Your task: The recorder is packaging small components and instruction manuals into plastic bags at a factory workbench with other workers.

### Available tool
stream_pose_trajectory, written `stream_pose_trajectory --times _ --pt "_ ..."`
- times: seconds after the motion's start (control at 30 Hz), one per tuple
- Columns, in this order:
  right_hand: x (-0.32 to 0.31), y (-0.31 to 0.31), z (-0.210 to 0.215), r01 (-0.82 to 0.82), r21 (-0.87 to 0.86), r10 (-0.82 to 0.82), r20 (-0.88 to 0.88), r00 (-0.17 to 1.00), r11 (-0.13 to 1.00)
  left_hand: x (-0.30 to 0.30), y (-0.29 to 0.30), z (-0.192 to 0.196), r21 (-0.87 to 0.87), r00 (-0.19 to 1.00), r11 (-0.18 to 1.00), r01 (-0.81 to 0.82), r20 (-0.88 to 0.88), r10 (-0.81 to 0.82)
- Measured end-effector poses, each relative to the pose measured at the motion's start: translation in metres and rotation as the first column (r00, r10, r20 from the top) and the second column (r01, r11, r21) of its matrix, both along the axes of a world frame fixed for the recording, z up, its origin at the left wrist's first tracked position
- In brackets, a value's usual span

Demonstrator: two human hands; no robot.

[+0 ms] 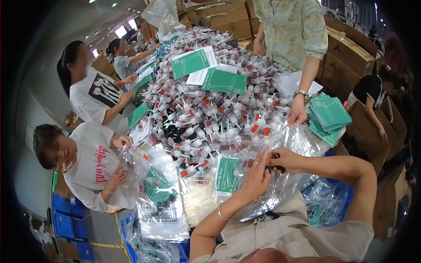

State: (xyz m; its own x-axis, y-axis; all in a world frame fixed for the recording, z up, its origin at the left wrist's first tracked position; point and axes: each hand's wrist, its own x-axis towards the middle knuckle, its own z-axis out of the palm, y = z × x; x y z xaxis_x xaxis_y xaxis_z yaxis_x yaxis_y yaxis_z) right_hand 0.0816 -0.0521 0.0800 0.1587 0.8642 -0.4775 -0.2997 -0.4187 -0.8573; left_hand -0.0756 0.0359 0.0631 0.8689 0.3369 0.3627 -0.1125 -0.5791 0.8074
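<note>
Hands on clear bag, axis unclear

table, bottle heap, green leaflets

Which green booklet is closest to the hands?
The green booklet inside the clear bag, right beside the left hand. The others lie farther up the table.

Right hand: fingertips cover most of a small dark part, kind unclear. Table hidden beneath the bottle heap. Standing person cut off at the top edge.
</note>
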Motion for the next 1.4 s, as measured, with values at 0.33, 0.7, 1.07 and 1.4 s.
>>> stream_pose_trajectory --times 0.33,0.7,1.07,1.4 --pt "-0.010 0.051 0.019 -0.597 0.170 0.162 0.873 0.461 0.784 -0.018 0.022 0.066 0.020 0.993 0.995 -0.103 0.066 0.101" --pt "-0.009 0.026 0.131 -0.779 -0.270 -0.247 0.846 -0.473 0.566 -0.042 0.065 0.130 -0.414 0.973 0.910 -0.013 0.205 0.107" --pt "-0.057 0.043 0.216 -0.742 0.575 -0.503 0.781 0.370 0.346 -0.075 0.042 0.234 -0.057 0.930 0.995 0.082 0.365 -0.055" --pt "0.039 -0.146 0.278 -0.154 0.907 -0.668 0.396 0.630 0.392 -0.041 0.028 0.068 -0.310 0.950 0.945 -0.102 0.251 0.185"
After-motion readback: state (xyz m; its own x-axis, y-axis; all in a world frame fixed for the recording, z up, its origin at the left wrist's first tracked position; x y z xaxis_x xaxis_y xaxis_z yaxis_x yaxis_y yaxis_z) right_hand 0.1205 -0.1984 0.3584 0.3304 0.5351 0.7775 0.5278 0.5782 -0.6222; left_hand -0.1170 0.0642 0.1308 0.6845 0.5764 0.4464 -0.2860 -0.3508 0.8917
